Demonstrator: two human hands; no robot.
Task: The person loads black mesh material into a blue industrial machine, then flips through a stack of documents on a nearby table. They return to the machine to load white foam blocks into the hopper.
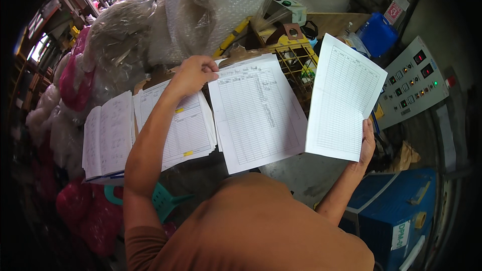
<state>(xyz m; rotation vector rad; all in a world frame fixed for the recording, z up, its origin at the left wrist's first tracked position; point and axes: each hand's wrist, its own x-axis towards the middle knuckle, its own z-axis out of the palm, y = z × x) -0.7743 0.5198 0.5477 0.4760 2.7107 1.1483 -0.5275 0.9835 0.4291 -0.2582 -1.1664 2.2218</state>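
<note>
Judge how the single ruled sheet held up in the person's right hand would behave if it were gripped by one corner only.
The ruled sheet is probably light and floppy: the right hand holds it only at its lower edge, and it already seems to bow a little along a fold. Held by one corner it would likely droop. Being thin paper, it may crease or tear if tugged.

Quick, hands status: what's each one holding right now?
Left hand: closed on the top edge of the filled-in form sheet.
Right hand: closed on the lower corner of the raised blank form sheet.
</note>
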